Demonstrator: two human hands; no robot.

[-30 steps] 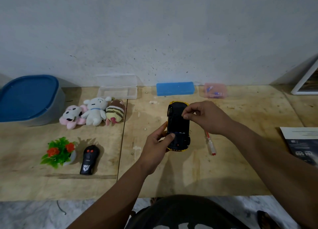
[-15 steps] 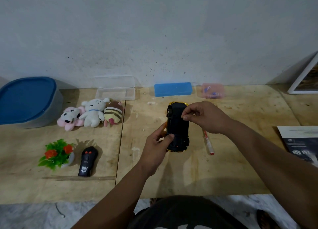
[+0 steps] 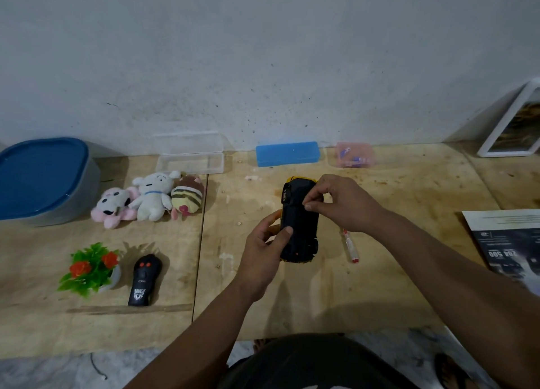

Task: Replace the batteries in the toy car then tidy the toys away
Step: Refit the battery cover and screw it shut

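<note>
Gripping the upturned toy car (image 3: 298, 225), the left hand (image 3: 263, 251) steadies it; right hand (image 3: 342, 203) fingers (image 3: 310, 205) pinch at its underside.

Black plastic underside of yellow toy car (image 3: 298, 228): matt. Pale plywood tabletop (image 3: 380, 286): rough, stained. Three cloth plush toys (image 3: 149, 198): fuzzy. Clear plastic rectangular box (image 3: 190, 162): glossy. Blue plastic case (image 3: 287, 154): smooth. Printed paper leaflet (image 3: 508, 242): matt.

the car (image 3: 298, 222) i hold shows black with yellow edges — my remote (image 3: 143, 280) is black, red-buttoned; one plush (image 3: 187, 197) is brown-and-cream striped — case (image 3: 287, 153) blue.
</note>
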